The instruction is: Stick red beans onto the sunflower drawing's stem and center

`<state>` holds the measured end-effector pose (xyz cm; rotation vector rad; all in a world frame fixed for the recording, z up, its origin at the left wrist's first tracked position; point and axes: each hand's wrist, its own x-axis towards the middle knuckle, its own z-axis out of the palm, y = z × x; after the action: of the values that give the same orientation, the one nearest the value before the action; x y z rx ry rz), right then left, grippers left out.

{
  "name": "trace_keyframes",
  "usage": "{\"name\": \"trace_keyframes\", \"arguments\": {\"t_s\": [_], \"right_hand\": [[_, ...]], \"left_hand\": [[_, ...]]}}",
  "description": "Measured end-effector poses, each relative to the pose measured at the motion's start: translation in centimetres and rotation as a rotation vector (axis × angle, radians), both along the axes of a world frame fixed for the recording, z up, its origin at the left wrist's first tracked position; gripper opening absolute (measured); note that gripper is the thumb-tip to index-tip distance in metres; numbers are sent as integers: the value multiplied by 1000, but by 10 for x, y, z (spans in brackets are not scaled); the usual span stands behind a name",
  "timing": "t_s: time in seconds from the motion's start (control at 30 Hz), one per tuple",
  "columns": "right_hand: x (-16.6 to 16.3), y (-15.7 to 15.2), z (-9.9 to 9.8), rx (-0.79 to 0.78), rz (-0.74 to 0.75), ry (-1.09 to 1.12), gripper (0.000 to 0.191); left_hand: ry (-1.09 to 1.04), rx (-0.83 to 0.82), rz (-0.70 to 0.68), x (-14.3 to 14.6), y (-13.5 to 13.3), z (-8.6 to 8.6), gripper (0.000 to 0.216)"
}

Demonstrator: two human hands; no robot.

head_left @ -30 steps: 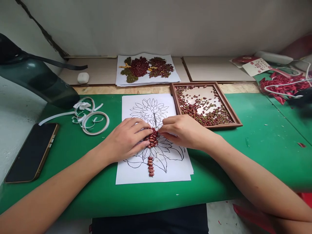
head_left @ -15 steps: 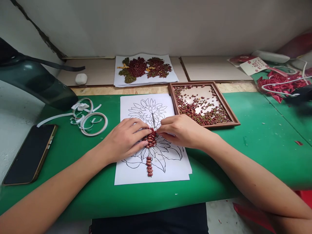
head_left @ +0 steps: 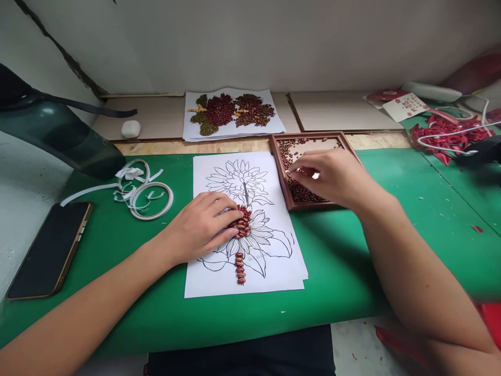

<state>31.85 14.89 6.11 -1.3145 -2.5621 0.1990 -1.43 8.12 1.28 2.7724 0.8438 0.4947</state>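
A printed flower drawing (head_left: 270,266) lies on the green table. Reddish beans (head_left: 243,225) cover the centre of its lower flower, and a short column of speckled beans (head_left: 240,269) runs down the stem. My left hand (head_left: 207,224) rests on the sheet, fingers stretched out and slightly apart, their tips against the bean cluster. Over a brown wooden frame tray (head_left: 287,196) of small red and green beans (head_left: 301,192) is my right hand (head_left: 332,175). Its fingers are bent together in a pinch at the beans; anything between the tips is too small to make out.
Behind the drawing lie sheets with a finished bean picture (head_left: 230,112). To the left are rolls of white tape (head_left: 152,201), a phone (head_left: 49,250), a dark bottle (head_left: 66,136) and a white case (head_left: 130,129). Red scraps (head_left: 450,133) and a white cable sit at far right.
My right hand has moved from the bean cluster on the drawing, right and away from me, to the tray of beans. My left hand has stayed in place.
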Motion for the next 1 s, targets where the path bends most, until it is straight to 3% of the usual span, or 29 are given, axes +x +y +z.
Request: {"name": "trace_keyframes", "arguments": {"t_s": [0.13,0.23,0.63,0.83,1.0], "right_hand": [[47,20,3,-83,-255,-35,15],[69,28,0,-203,-263,-83,20],[63,29,-4,-341,-297,-137,16],[59,25,-1,-281,-317,-111,15],[34,15,1,-1,-266,10,11]], "left_hand": [[-8,-1,-5,0,0,-1,29],[-11,10,-4,0,0,0,28],[-31,52,-27,0,1,-2,24],[-32,56,-19,1,0,-2,27],[-29,46,-19,0,0,-2,30]]}}
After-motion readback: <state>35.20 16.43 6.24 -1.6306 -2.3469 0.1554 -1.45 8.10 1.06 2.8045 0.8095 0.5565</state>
